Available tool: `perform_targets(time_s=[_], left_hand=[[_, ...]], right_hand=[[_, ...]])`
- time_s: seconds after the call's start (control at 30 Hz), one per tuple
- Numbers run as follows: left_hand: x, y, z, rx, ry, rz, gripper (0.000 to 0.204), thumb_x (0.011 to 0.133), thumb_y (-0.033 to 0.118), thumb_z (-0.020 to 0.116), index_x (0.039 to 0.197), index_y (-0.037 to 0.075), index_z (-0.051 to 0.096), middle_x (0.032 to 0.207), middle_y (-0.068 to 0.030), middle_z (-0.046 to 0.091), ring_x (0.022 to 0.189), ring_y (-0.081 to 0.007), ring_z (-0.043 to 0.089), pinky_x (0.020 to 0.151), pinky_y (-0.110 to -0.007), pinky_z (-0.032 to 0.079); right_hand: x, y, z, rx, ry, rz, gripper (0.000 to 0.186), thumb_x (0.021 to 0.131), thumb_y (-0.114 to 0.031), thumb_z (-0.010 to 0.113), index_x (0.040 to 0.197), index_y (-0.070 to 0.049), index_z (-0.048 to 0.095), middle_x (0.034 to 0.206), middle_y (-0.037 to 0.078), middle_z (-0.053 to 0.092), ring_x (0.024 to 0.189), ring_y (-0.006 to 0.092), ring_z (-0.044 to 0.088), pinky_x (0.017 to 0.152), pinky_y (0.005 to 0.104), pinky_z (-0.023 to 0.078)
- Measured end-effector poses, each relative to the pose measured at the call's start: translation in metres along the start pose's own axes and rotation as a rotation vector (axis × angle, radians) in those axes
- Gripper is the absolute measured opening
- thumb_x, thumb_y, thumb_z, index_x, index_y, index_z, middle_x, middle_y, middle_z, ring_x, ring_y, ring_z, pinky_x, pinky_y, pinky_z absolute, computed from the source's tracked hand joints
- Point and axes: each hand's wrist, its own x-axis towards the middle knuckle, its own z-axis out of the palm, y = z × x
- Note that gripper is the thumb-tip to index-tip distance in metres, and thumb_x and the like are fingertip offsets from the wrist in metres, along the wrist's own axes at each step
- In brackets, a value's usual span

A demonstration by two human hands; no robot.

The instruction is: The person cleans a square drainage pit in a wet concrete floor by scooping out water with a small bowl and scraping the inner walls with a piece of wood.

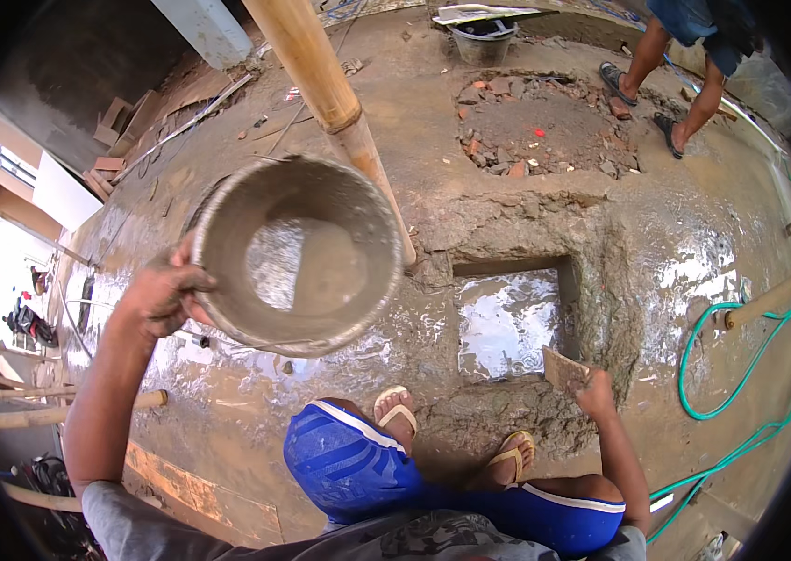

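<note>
My left hand (166, 292) grips the near-left rim of a round, mud-coated bucket (363, 220), which is raised and tilted so its inside faces me. Murky water lies in its bottom. My right hand (595, 393) is closed around a small flat brownish board (562, 370). The board reaches over the near right corner of a square pit with a rough mortar rim (596, 299). Shiny, shallow water (507, 323) covers the pit's bottom. My sandalled feet are just on the near side of the pit.
A bamboo pole (311, 65) stands behind the bucket. Beyond the pit is a rubble-edged patch of dirt (545, 136), with another person's legs (648, 70) beside it. A black bucket (482, 45) stands farther back. A green hose (685, 374) loops over wet ground at right.
</note>
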Motion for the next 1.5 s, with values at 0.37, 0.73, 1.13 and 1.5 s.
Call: perform_targets(time_s=[0.37,0.73,1.13,1.5], left_hand=[[0.035,-0.007,-0.124,1.147,0.388,0.480,0.063,0.076,-0.001,0.051,0.138,-0.003,0.048,0.134,-0.0302,0.054,0.127,-0.0420,0.052,0.112,-0.040,0.035],[-0.002,-0.052,-0.041,1.356,0.513,0.578,0.085,0.072,-0.010,0.050,0.148,0.026,0.042,0.153,-0.0241,0.031,0.088,-0.0446,0.066,0.072,-0.045,0.055],[-0.028,-0.133,0.013,1.440,0.610,0.505,0.076,0.084,-0.007,0.041,0.156,0.014,0.028,0.161,-0.0195,0.021,0.071,-0.0376,0.065,0.055,-0.039,0.050],[-0.040,-0.184,0.005,1.455,0.788,0.542,0.070,0.087,-0.001,0.043,0.154,0.009,0.025,0.158,-0.0254,0.021,0.083,-0.0401,0.063,0.060,-0.041,0.053]], right_hand=[[0.002,-0.013,0.011,-0.123,0.069,-0.069,0.036,0.073,-0.006,0.066,0.108,0.000,0.070,0.091,0.023,0.071,0.086,0.0360,0.071,0.078,0.0396,0.054],[-0.056,0.031,0.018,-0.155,0.180,0.097,0.032,0.071,-0.009,0.067,0.101,0.001,0.071,0.086,0.024,0.070,0.086,0.0386,0.070,0.075,0.0424,0.054],[-0.082,0.096,0.135,0.572,0.389,0.334,0.024,0.080,-0.001,0.066,0.103,0.003,0.069,0.094,0.011,0.073,0.084,0.0223,0.068,0.076,0.0355,0.053],[-0.114,0.087,0.182,1.390,0.130,0.714,0.025,0.082,0.001,0.068,0.106,0.002,0.068,0.097,0.010,0.071,0.077,0.0186,0.064,0.071,0.0333,0.052]])
